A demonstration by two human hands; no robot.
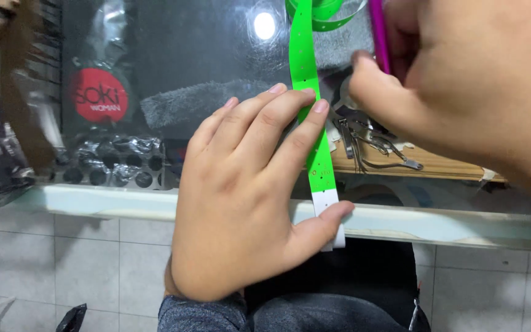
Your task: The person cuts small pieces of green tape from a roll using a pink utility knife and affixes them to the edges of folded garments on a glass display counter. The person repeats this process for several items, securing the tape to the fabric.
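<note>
Left hand (250, 197), at 6 o'clock: flat, fingers spread, pinning a green strap (305, 67) against the glass table (437, 224), thumb on the strap's white end. Strap runs toward 12 o'clock. Right hand (474, 86), at 2 o'clock: clenched around a pink pen (378, 34). Metal clips (370, 141) lie just beyond the left fingertips.

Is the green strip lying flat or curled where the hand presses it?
Flat: the left hand pins the green strip straight against the glass table.

Strip (305, 67) on glass tabletop (216, 37), metal clips (370, 141) right.
</note>
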